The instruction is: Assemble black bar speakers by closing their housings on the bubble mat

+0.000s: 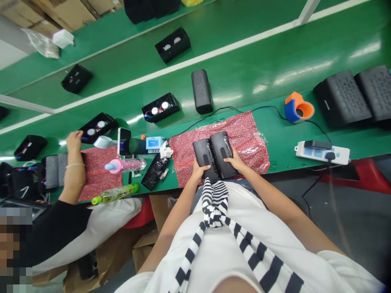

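Note:
Two dark speaker-like units stand side by side, touching, over the near edge of a red bubble-wrap sheet [253,138]. Around the lower part of the left unit [201,148] is my left hand [200,170], its thumb lying across the surface. My right hand [236,160] grips the right unit [220,146] from its right side, thumb on its face. The fingers beneath both units are hidden. Behind the sheet, a dark rounded speaker [201,91] rests on the green table [275,142].
At left, a co-worker's hand [74,140] touches an open black housing [99,127]. Nearby are a pink bottle [126,165], a green bottle [116,194] and a blue-screened device [154,143]. At right lie a power strip [322,152], an orange-and-blue tape holder [297,109] and large speakers [343,97].

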The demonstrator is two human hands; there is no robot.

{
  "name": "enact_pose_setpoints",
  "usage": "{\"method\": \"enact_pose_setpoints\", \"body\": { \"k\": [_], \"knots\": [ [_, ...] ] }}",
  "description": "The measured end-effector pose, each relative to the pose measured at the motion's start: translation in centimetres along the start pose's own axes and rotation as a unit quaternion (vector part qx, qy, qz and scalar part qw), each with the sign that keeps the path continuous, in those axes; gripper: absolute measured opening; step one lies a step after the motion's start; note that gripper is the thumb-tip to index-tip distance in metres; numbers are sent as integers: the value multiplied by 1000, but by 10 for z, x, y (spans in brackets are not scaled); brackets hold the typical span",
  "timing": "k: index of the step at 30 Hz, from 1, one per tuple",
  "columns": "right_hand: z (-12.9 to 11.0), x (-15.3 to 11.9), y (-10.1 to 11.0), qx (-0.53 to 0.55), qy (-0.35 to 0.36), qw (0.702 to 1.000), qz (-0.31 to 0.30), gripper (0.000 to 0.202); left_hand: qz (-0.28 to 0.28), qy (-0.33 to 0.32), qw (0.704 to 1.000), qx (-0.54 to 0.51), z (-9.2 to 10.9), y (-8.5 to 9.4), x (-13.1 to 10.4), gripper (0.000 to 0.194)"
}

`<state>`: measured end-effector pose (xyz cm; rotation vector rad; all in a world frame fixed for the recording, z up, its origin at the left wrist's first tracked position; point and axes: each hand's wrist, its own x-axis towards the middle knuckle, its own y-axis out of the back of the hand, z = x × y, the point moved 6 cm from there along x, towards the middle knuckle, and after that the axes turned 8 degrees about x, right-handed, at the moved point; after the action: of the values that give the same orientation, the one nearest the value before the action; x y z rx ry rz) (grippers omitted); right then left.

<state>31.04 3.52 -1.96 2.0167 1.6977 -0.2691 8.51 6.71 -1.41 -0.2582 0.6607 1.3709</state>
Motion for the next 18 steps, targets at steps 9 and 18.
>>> {"method": "enact_pose_setpoints", "body": {
  "k": [9,18],
  "knots": [
    [-2,-21,-24,85,-5,996,6,85,-86,-30,996,0,-14,22,13,88],
    [-4,-21,-27,117,-46,992,22,88,-96,-26,993,59,-22,25,22,92]
  ]
}}
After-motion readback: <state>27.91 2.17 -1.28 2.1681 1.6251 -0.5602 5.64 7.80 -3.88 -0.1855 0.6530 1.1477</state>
